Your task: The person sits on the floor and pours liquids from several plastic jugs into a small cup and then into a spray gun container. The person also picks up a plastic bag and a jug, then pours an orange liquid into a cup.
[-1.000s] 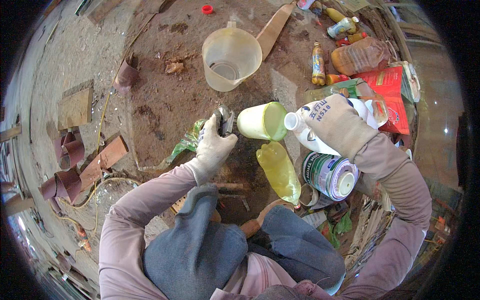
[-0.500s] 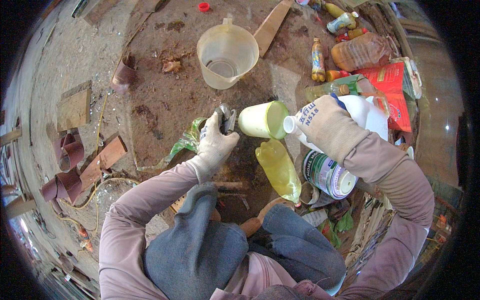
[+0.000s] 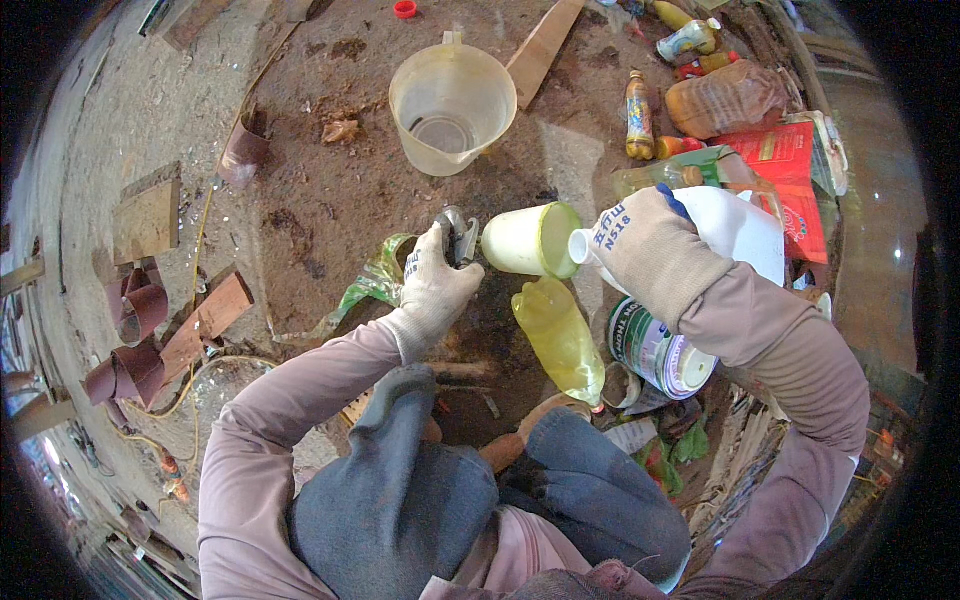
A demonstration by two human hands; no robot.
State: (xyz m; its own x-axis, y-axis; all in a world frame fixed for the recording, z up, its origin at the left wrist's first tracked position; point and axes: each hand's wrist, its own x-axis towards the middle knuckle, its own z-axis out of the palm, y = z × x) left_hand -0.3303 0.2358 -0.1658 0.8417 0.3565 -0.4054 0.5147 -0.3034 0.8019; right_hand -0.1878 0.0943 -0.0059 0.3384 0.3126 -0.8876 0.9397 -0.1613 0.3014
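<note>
My right hand point(image 3: 655, 245), in a beige knit glove, is closed on a white plastic jug point(image 3: 752, 240). The jug lies tilted, its uncapped mouth pointing left. Close to that mouth is the open end of a pale yellow-green cup point(image 3: 514, 241), tipped on its side. My left hand point(image 3: 436, 285), gloved alike, grips a dark grey metal tool point(image 3: 463, 236) beside the cup's base; its kind is unclear, and I cannot tell whether it is joined to the cup. Just below the cup lies a clear bottle of yellow liquid point(image 3: 560, 340).
A large translucent measuring jug point(image 3: 455, 100) stands on the dirt floor ahead. A labelled paint can point(image 3: 655, 345) sits below my right hand. Several bottles, including an amber one point(image 3: 639, 115), lie at the far right near a red sheet point(image 3: 790, 160). Curled brown sandpaper point(image 3: 140, 305) and wood scraps lie left.
The cup and the white jug have shifted very slightly to the right. Both hands keep their grips.
</note>
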